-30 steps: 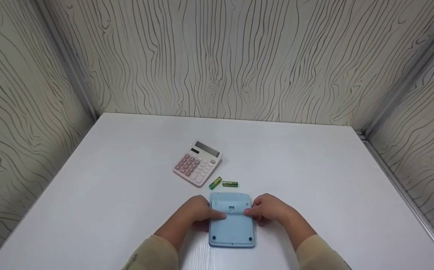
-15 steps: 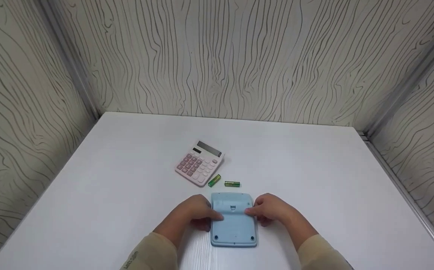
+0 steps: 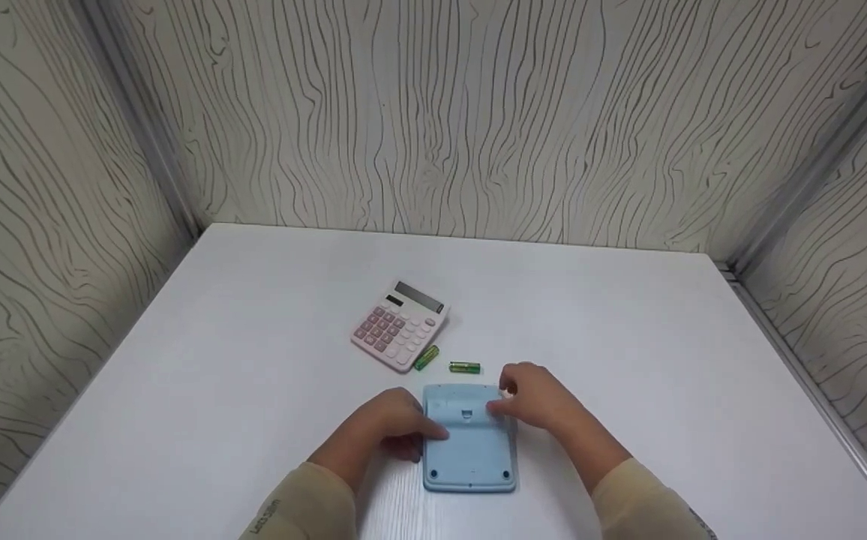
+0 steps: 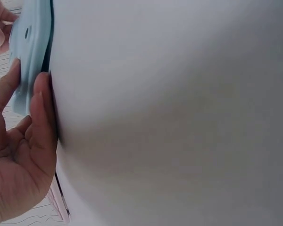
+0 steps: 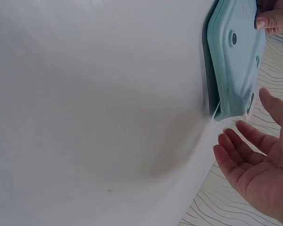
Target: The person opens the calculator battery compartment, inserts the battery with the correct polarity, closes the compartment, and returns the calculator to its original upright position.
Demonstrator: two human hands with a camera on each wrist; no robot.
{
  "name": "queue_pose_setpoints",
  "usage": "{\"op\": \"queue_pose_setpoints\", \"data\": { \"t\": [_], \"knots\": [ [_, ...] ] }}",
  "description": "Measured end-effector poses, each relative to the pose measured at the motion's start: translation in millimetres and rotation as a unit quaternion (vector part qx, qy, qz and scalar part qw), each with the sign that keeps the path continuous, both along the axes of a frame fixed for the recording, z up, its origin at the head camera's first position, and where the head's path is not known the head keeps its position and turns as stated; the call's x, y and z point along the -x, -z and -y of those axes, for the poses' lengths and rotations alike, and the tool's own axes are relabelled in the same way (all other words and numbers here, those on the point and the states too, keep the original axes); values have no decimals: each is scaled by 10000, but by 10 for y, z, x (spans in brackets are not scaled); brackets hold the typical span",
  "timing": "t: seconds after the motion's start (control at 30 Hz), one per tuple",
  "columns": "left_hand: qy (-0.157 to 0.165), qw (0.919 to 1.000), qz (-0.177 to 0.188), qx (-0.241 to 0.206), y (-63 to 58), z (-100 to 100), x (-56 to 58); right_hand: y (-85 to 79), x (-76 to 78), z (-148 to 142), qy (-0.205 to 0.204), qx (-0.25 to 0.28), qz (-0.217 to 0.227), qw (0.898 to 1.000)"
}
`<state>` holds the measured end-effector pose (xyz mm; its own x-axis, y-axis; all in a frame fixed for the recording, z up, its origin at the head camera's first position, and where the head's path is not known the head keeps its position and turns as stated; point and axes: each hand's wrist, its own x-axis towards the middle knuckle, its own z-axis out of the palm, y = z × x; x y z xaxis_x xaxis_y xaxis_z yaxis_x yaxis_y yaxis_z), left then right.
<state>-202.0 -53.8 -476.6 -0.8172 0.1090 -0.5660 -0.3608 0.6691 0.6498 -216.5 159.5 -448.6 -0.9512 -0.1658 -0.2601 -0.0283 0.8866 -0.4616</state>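
A light blue calculator [image 3: 469, 446] lies face down, its back with two dark round feet turned up. My left hand [image 3: 400, 421] grips its left edge, thumb on the back and fingers at the side; the left wrist view shows this hand [image 4: 26, 155] from below. My right hand [image 3: 542, 397] is at the upper right corner. Seen from the right wrist, that hand [image 5: 262, 165] has loosely bent fingers, apart from the calculator [image 5: 238, 61], with nothing between them. Just beyond the blue calculator are two green batteries, one slanted [image 3: 427, 358], the other sideways [image 3: 465, 367].
A pink and white calculator [image 3: 401, 326] lies face up behind, with the slanted battery close against its lower right edge. All stand on a white table [image 3: 613, 322], enclosed by wood-grain patterned panels [image 3: 433, 112] at the back and sides.
My right hand has let go of the blue calculator's right edge and moved up to its upper corner. The slanted battery has shifted towards the pink calculator. My left hand keeps its grip.
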Motion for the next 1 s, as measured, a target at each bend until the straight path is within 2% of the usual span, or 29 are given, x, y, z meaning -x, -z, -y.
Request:
{"op": "queue_pose_setpoints", "data": {
  "t": [0.23, 0.33, 0.67, 1.0],
  "knots": [
    [183, 9998, -84, 74, -2, -11, 0, 18, -48, 168, -802, -43, -414, 9959],
    [158, 9998, -79, 114, -7, -9, 3, 37, -79, 240, -1060, -68, -496, 9931],
    [166, 9998, -37, 143, -32, -22, -13, 87, -101, 336, -1065, -402, -496, 9923],
    [202, 9997, -71, 123, -16, 1, 12, 76, -113, 335, -1441, -766, -641, 9845]
  ]
}}
